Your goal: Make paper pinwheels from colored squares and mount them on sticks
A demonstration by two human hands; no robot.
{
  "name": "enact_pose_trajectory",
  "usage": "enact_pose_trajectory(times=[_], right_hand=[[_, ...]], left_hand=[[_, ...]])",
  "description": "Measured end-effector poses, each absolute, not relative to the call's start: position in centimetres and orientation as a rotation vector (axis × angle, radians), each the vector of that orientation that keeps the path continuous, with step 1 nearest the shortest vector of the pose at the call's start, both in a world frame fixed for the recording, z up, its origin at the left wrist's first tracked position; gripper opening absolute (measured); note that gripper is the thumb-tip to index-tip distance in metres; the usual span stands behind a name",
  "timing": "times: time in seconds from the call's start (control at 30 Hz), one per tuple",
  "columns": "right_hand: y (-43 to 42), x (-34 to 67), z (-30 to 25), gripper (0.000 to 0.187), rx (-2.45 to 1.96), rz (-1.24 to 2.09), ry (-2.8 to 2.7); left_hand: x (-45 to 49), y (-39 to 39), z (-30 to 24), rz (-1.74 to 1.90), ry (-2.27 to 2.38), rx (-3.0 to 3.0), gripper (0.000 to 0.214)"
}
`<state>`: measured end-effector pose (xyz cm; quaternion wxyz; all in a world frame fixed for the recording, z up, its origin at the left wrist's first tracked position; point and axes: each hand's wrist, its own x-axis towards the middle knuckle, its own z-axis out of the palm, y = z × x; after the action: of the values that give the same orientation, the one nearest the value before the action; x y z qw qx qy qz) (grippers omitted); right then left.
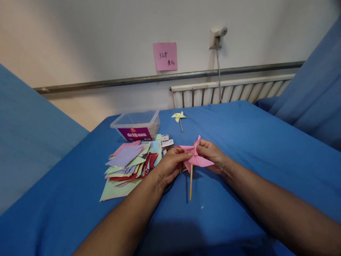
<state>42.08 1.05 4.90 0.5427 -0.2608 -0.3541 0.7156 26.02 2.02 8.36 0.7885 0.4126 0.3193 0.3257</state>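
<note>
Right of the paper stack [130,166], the pink pinwheel [200,161] was gripped near its centre by the fingers of the left hand [172,164], nearer that stack, and apparently also by the half-hidden ones of the right hand [214,155] beyond, its stick [191,183] pointing down.

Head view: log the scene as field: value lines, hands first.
left hand: pinching pink folded-paper pinwheel
right hand: fingers on the same pinwheel, opposite side
below pinwheel: thin tan stick, pointing toward wearer
left of hands: loose pile of multicoloured paper sheets
behind pile: clear plastic box with purple label
beyond hands: pale-yellow paper pinwheel on a stick
surface: blue cloth
wall: pink handwritten paper note
</note>
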Motion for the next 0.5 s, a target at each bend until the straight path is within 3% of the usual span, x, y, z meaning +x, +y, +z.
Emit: enact_pose_trajectory(times=[0.5], right_hand=[[1.01,41.95,4.7,0.025,-0.617,1.664,-0.842]], left_hand=[[26.11,1.99,8.39,0.709,0.671,0.874,0.026]])
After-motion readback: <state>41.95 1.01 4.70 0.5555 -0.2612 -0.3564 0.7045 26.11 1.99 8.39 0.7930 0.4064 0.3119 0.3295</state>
